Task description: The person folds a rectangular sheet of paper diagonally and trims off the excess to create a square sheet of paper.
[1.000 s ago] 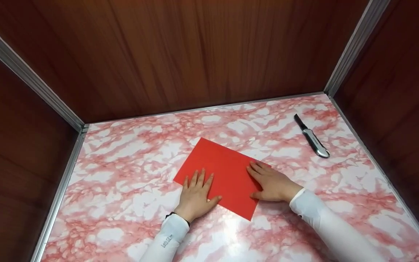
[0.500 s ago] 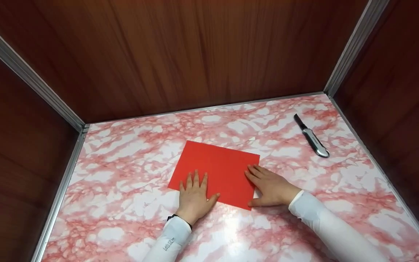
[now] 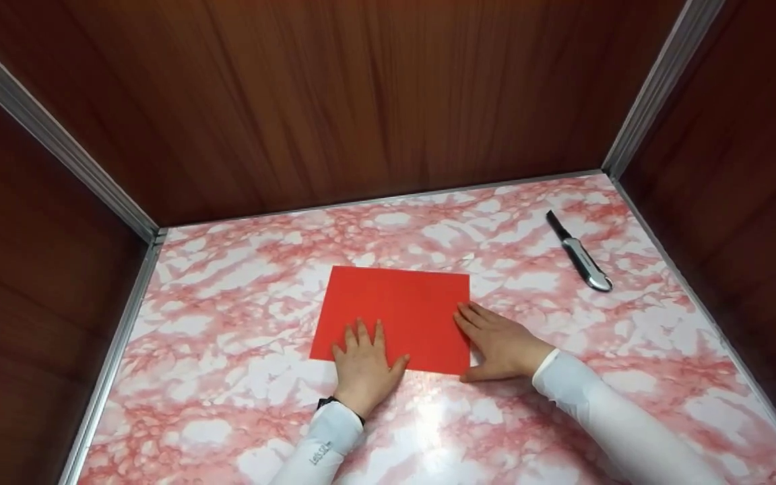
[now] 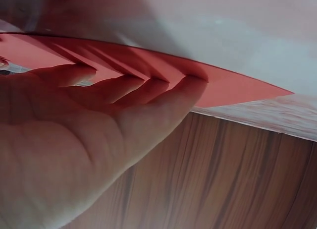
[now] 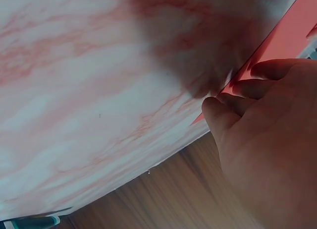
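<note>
A red sheet of paper point(image 3: 398, 303) lies flat on the marbled table, its long edges running nearly left to right in the head view. My left hand point(image 3: 364, 367) rests on its near edge with fingers spread and straight. On the right edge lies my right hand point(image 3: 499, 342), fingertips on the paper and thumb by the near right corner. In the left wrist view, the left fingertips point(image 4: 195, 83) touch the red paper point(image 4: 233, 87). The right wrist view has the right hand point(image 5: 267, 120) along the paper's edge point(image 5: 285, 40).
A utility knife point(image 3: 580, 254) with a grey and black handle lies at the back right, blade pointing away. The pink and white marbled table point(image 3: 226, 283) is bounded by brown wood-grain panels point(image 3: 361, 101) at the back and both sides.
The red paper has turned counterclockwise, from slanted to nearly square with the view, and shifted slightly left. Both hands stay on it with only small movement. The knife has not moved.
</note>
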The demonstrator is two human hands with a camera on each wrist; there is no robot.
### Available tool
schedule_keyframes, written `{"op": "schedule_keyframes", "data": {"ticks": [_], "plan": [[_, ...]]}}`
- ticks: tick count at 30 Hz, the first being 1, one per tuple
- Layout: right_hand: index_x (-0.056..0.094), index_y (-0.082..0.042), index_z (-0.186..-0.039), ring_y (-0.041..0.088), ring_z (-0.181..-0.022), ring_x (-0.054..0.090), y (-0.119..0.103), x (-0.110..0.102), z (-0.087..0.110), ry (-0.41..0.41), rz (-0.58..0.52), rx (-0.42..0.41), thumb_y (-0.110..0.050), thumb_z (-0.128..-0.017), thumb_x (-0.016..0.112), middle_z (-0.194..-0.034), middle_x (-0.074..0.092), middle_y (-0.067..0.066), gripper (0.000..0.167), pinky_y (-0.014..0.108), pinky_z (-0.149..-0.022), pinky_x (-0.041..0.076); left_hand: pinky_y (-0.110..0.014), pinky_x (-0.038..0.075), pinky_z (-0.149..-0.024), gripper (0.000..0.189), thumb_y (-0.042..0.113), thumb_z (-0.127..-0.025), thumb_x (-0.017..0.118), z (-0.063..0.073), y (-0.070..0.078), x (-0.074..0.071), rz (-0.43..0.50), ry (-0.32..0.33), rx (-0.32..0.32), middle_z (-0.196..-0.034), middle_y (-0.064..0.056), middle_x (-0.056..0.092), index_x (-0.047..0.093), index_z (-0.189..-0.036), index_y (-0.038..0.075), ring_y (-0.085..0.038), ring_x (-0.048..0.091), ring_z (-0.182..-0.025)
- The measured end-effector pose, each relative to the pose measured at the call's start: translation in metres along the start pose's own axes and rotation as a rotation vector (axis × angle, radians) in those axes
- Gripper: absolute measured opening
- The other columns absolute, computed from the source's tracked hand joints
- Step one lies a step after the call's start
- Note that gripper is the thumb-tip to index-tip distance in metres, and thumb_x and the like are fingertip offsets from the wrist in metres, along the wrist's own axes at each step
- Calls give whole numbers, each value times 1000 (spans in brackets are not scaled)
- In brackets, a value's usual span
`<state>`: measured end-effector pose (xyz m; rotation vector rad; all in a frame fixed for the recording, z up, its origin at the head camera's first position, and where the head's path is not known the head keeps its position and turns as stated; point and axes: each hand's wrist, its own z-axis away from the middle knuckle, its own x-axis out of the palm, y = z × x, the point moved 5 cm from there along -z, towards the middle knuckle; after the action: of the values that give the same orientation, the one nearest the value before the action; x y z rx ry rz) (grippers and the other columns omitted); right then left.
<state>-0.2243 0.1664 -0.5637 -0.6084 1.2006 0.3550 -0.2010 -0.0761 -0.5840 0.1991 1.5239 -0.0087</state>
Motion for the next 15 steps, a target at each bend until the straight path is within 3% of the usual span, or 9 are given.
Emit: {"op": "schedule_keyframes", "data": {"ticks": [7,11,15], "plan": [[24,-2,-161,34,-155,14,-1,-2,-3,-1,9,-6,-68,-83,71,-168,18,16,113,49,-121,23,-67,31,-111,87,69,-96,49,1,-2,-1,5,29,34,-158,-28,34,39,-158,8,-49,30,-145],[24,-1,-161,34,-155,14,0,-1,-4,-16,8,-11,-69,-83,69,-168,18,17,112,49,-122,22,-58,24,-119,88,65,-97,54,1,-5,0,97,12,80,-160,-27,32,38,-157,3,-47,26,-148],[23,-2,-162,34,-155,13,2,-1,-3,-19,0,-7,-68,-84,70,-168,17,17,112,49,-122,22,-59,19,-120,88,63,-97,55,2,-7,0,129,-31,123,-162,-25,29,35,-159,4,-49,22,-149]]}}
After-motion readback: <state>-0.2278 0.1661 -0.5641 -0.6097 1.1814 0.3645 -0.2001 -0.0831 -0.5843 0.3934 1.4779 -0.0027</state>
